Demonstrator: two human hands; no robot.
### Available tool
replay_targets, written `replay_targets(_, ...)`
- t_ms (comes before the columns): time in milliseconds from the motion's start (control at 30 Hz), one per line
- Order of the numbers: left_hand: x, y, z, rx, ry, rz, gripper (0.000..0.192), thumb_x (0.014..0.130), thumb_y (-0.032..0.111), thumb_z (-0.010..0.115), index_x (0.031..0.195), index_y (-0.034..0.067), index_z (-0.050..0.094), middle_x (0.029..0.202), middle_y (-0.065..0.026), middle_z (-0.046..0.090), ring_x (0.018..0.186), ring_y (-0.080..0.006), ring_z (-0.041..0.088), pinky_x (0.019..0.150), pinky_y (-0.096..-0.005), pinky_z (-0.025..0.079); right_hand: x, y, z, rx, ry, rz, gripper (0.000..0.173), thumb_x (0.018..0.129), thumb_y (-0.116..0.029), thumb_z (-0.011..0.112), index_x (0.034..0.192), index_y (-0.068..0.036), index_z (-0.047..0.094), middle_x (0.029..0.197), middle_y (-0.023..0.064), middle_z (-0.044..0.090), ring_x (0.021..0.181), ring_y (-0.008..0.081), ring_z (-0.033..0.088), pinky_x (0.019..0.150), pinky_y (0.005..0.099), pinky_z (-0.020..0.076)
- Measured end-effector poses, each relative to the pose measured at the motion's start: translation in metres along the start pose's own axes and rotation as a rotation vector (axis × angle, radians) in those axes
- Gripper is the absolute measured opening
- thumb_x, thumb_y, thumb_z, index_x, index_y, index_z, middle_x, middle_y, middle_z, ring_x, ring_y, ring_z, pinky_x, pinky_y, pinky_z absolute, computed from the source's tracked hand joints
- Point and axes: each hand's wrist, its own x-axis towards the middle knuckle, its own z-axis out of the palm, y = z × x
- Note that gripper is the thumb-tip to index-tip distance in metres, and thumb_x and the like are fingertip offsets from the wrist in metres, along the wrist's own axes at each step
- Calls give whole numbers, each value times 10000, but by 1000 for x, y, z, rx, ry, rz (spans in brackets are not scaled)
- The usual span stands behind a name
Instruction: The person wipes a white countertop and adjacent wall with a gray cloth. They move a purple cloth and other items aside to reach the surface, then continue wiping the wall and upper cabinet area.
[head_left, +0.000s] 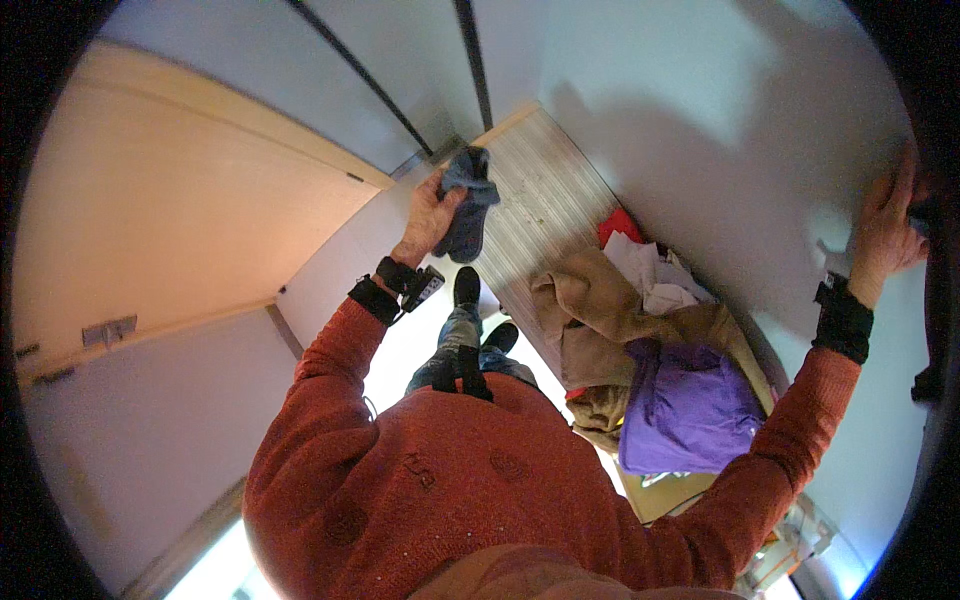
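Observation:
My left hand holds a dark blue-grey slipper or shoe, its thumb pressed on the upper part, over the near end of a striped bench or shelf top. Far to the right, my right hand is raised by the pale wall at the picture's edge, its fingers bent around or against something dark that cannot be made out. Between the arms, a brown cloth or garment, a purple garment and a white cloth lie heaped on the striped surface.
A large light-wood panel with a metal latch stands at left. Two dark bars run down to the corner. Something red lies by the wall. A cardboard box sits below the purple garment. My feet are on the bright floor.

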Motion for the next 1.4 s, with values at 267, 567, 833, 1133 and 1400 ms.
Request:
replay_targets(267, -34, 0, -94, 122, -8, -138, 202, 920, 121, 539, 1013, -58, 552, 859, -76, 617, 759, -134, 553, 686, -291, 483, 46, -72, -30, 55, -43, 138, 518, 848, -363, 598, 1349, -372, 463, 1150, -25, 568, 1117, 229, 476, 889, 492, 329)
replay_targets(567, -32, -24, -141, -93, 14, -150, 222, 932, 110, 527, 1092, -43, 542, 910, -87, 637, 788, -152, 599, 713, -310, 525, 150, -124, -106, -526, -590, 55, 496, 919, -430, 475, 1399, -390, 359, 1492, -38, 318, 1336, 234, 334, 969, 625, 254)
replay_targets(833, 24, -19, -160, 87, 3, -61, 267, 902, 154, 565, 1075, -49, 564, 893, -100, 649, 779, -150, 597, 713, -304, 506, 123, -82, -60, 239, 135, 206, 441, 924, -491, 421, 1349, -376, 437, 1435, -1, 390, 1266, 291, 369, 872, 568, 317)
replay_targets(1133, 43, -46, -224, 196, 68, -95, 273, 893, 158, 560, 1069, -50, 579, 884, -94, 658, 790, -158, 592, 700, -326, 510, 108, -61, -58, -47, 85, 66, 454, 913, -579, 362, 1158, -273, 592, 1208, 42, 507, 1123, 311, 418, 895, 546, 303)
replay_targets(1400, 37, -82, -252, 151, 105, -220, 265, 903, 138, 562, 1098, -39, 589, 926, -76, 652, 850, -139, 575, 760, -298, 487, 90, -80, -39, 146, 87, 140, 568, 908, -598, 286, 1232, -201, 531, 1377, 124, 361, 1245, 375, 304, 952, 598, 229)
